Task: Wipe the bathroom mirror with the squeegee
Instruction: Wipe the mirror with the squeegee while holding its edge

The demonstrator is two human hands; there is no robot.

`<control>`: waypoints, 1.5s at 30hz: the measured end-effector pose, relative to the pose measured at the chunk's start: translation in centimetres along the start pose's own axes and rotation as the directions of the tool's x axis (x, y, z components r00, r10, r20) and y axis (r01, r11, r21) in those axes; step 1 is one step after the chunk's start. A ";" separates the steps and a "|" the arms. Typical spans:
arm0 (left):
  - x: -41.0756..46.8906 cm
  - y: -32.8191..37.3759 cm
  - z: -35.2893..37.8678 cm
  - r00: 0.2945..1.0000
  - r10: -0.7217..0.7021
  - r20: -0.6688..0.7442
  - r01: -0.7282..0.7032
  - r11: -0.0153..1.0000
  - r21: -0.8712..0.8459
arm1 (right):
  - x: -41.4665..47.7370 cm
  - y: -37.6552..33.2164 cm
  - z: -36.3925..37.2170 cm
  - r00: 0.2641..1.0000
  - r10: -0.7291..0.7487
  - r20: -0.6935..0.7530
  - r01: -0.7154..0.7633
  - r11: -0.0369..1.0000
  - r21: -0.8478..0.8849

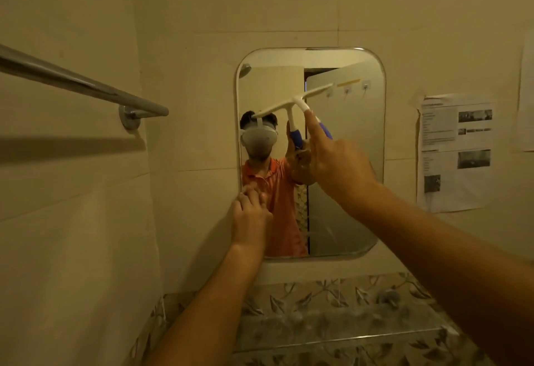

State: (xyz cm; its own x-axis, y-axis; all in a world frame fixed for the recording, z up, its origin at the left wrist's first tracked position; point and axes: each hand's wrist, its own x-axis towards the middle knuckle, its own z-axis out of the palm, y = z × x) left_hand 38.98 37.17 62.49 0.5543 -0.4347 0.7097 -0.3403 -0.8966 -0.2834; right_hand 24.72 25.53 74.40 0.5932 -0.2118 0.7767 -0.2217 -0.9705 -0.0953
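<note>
A rounded rectangular mirror [352,192] hangs on the beige tiled wall. My right hand [335,163] grips the blue handle of a white squeegee [300,99], index finger stretched along its neck. The blade lies tilted against the upper middle of the glass, its right end higher. My left hand [251,218] rests with its fingertips on the mirror's lower left edge. The glass reflects a person in an orange shirt and both hands.
A chrome towel bar [86,83] juts from the left wall at head height. Printed paper sheets [456,151] are stuck to the wall right of the mirror. A glass shelf [332,328] with a leaf-patterned tile band runs below the mirror.
</note>
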 end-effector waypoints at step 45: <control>0.4 0.1 0.3 1.000 0.005 0.014 -0.005 1.000 0.013 | 2.0 -0.3 -4.7 0.905 0.425 -0.006 -0.409 0.875 0.260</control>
State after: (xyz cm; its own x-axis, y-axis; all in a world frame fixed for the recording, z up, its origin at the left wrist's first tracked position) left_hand 39.43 36.87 62.59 0.5633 -0.4402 0.6993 -0.3334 -0.8954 -0.2951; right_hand 22.34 25.93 78.87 0.4384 -0.6032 0.6663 -0.2354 -0.7925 -0.5626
